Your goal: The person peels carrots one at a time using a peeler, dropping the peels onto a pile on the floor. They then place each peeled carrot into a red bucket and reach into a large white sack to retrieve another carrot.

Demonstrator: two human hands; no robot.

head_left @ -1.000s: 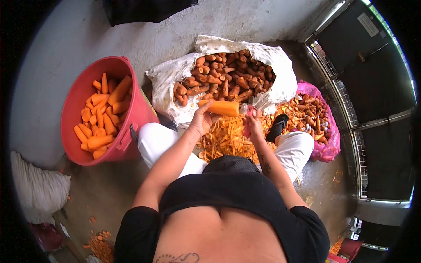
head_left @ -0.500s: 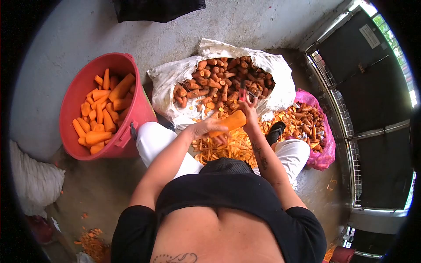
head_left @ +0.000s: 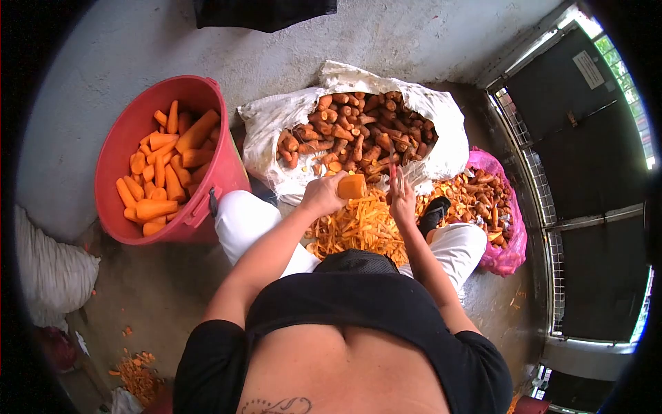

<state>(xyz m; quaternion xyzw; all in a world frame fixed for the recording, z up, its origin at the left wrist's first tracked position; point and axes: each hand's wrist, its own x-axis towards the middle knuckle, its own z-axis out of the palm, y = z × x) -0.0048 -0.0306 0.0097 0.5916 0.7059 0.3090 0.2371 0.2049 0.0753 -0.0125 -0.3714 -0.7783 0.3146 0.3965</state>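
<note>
My left hand (head_left: 324, 196) is wrapped round a peeled carrot (head_left: 352, 186), whose thick cut end points right. In my right hand (head_left: 402, 203) is a peeler (head_left: 394, 176) with reddish parts, held upright and apart from the carrot. Beneath both hands lies a heap of orange peelings (head_left: 362, 224) between my legs. Just beyond, a torn white sack (head_left: 269, 148) gapes open over many unpeeled carrots (head_left: 358, 127).
At the left stands a red tub (head_left: 233, 165) holding peeled carrots (head_left: 162, 165). A pink bag (head_left: 514, 252) of trimmings and carrot pieces sits at the right. A white sack (head_left: 55, 269) lies far left, near scattered scraps (head_left: 138, 376). Dark gate panels (head_left: 586, 186) line the right side.
My left hand has shifted from blurred motion at the carrot to a firm grip on it. The carrot has moved left, away from my right hand, which has lowered slightly with the peeler.
</note>
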